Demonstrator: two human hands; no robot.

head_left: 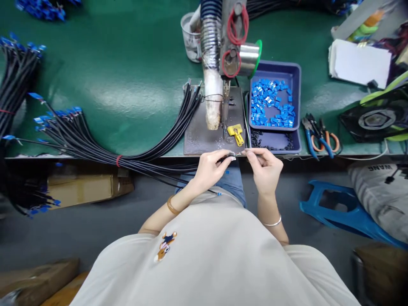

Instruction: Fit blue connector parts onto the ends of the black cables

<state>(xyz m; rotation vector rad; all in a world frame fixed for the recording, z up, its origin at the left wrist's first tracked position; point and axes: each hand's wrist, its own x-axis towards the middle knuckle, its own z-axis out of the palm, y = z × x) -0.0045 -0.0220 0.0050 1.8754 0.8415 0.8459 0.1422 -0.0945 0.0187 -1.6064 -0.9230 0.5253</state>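
Note:
My left hand (211,168) is closed round the end of a thin black cable (225,158) at the front edge of the bench. My right hand (264,166) faces it, fingers pinched on something small that I cannot make out, almost touching the cable's tip. Both hands hover just in front of a grey metal plate (200,136) that carries a yellow clip (236,134) and a soldering fixture (219,63). A bundle of black cables (143,157) tied with a red band runs left from the plate.
A blue tray (295,72) with several blue connectors stands right of the plate. Blue and orange pliers (318,138) lie beyond it. More cables with blue ends (19,72) sit at the left. A blue stool (344,210) and cardboard boxes (86,189) are on the floor.

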